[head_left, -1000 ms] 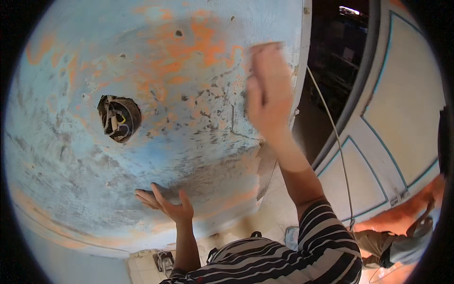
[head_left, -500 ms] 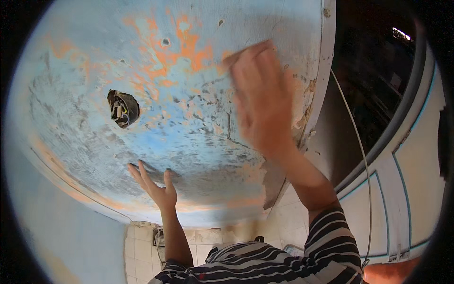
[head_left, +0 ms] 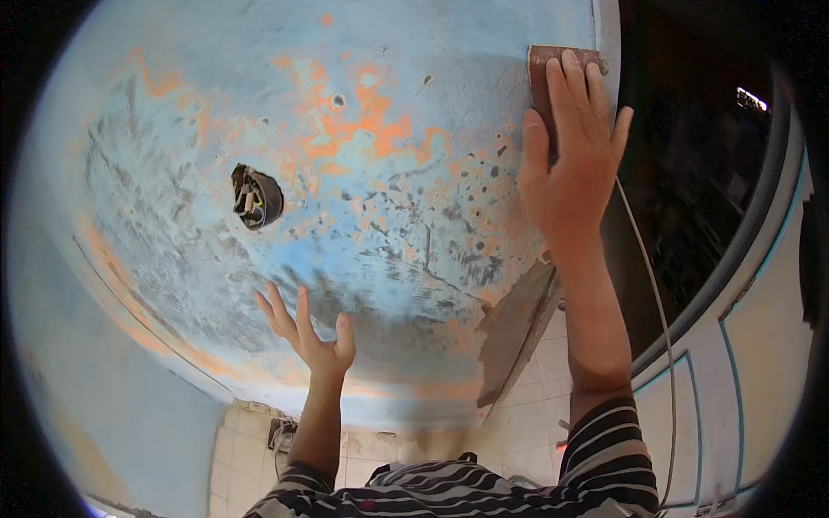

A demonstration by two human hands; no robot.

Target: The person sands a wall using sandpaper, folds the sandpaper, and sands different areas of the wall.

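Right hand point(head_left: 572, 186) is up near the wall's right edge, laid flat over a brown abrasive sheet point(head_left: 541, 86); 3 fingers stretch across the sheet, the thumb sits out to the left and the little finger sticks out past the right side; so it's spread out over the sheet rather than balled around it. The sheet itself is against the wall point(head_left: 466, 60), way up by the corner, next to a dark opening point(head_left: 691, 147).

Left hand point(head_left: 318, 341) is lower down and more central, open and holding nothing, fingers spread and pointing up; can't tell whether the fingertips actually touch the wall or sit just off it.

The wall's pretty rough: pale blue with orange patches point(head_left: 376, 129), dark smudges all over, 1 ragged hole point(head_left: 259, 200) with wires in it, up and left of the left hand; there's also a thin crack point(head_left: 428, 250) and a bare brownish patch point(head_left: 518, 328) at the lower right corner; a pale cable point(head_left: 672, 363) hangs to the right of the right forearm.
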